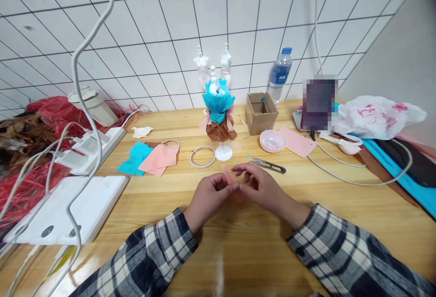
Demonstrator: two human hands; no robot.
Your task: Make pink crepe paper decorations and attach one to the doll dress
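Between my two hands is a small piece of pink crepe paper (229, 175), pinched near the middle of the wooden table. My left hand (211, 195) grips it with thumb and fingers. My right hand (259, 185) has its thumb and fingers closed at the paper's right side. Just beyond them stands a small dress form (221, 111) on a white round base, dressed in blue, pink and brown crepe paper. A silver ring (203, 165) lies left of its base. Thread snips (272, 165) rest to the right, close to my right hand.
Blue and pink paper pieces (158, 158) lie left. A cardboard box (261, 117), a pink bowl (264, 145) of small shiny bits, a water bottle (279, 76) and a pink sheet (298, 143) stand or lie right. Cables and a power strip (111, 140) occupy the left side.
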